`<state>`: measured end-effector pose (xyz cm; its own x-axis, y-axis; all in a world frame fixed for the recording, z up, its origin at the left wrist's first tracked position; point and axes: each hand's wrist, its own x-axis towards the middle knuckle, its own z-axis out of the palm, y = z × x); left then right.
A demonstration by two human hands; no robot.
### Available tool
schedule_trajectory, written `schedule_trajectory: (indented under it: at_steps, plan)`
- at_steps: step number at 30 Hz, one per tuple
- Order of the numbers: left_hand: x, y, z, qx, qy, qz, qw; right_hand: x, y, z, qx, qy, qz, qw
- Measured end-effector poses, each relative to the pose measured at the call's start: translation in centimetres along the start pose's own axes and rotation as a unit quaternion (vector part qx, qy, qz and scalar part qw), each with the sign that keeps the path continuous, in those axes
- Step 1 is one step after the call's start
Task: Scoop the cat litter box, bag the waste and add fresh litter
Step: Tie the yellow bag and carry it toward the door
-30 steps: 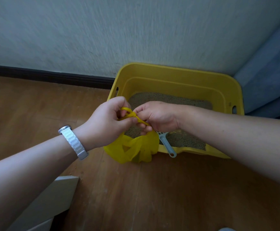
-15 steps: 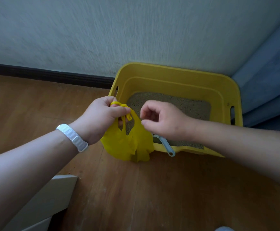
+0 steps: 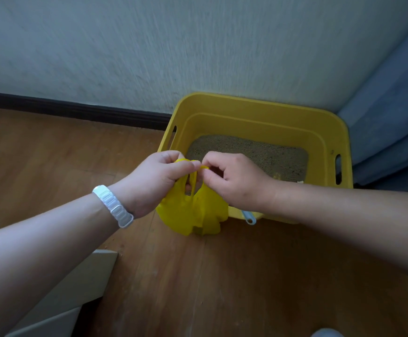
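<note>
A small yellow plastic bag (image 3: 193, 215) hangs just above the wooden floor, in front of the near left corner of the yellow litter box (image 3: 258, 110). My left hand (image 3: 156, 181) is closed around the bag's handles from the left. My right hand (image 3: 234, 181) pinches a handle loop at the top from the right. Grey-brown litter (image 3: 249, 154) covers the box's bottom. Only the light blue handle tip of the scoop (image 3: 249, 218) shows under my right wrist, over the box's front rim.
The box stands against a pale wall with a dark baseboard (image 3: 76, 113). Blue fabric (image 3: 392, 117) hangs to the right of the box. A white furniture corner (image 3: 81, 288) sits at the lower left. Wooden floor (image 3: 222, 288) stretches in front.
One second ago both hands held the handles together. My right hand then let go and drew back, and it has now come back to pinch the handle loop. The bag has lifted slightly.
</note>
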<state>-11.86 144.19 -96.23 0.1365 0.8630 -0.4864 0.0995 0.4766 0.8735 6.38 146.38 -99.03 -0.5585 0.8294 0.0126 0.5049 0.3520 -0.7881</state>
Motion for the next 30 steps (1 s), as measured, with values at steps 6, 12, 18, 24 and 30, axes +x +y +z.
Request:
schedule_trajectory:
  at_steps: [6, 12, 18, 24, 30]
  plan:
    - [-0.5, -0.7, -4.2, 0.132, 0.046, 0.010, 0.990, -0.8, 1.8, -0.8, 0.058, 0.032, 0.073, 0.995]
    - [-1.4, -3.4, -8.6, 0.317, 0.121, -0.051, 0.939, -3.0, 6.9, -2.4, -0.031, 0.034, 0.165, 0.985]
    - [-1.0, -2.7, -8.3, 0.347, 0.193, -0.035, 0.917, -3.2, 8.7, -3.7, -0.051, 0.065, 0.205, 0.975]
    - [-0.9, -0.4, -6.7, 0.250, 0.193, 0.058, 0.947, -2.1, 5.3, -4.1, -0.045, 0.084, 0.117, 0.989]
    - [-0.7, 2.5, -1.9, 0.132, 0.107, 0.135, 0.976, 0.3, -0.8, -4.6, -0.020, 0.053, -0.016, 0.998]
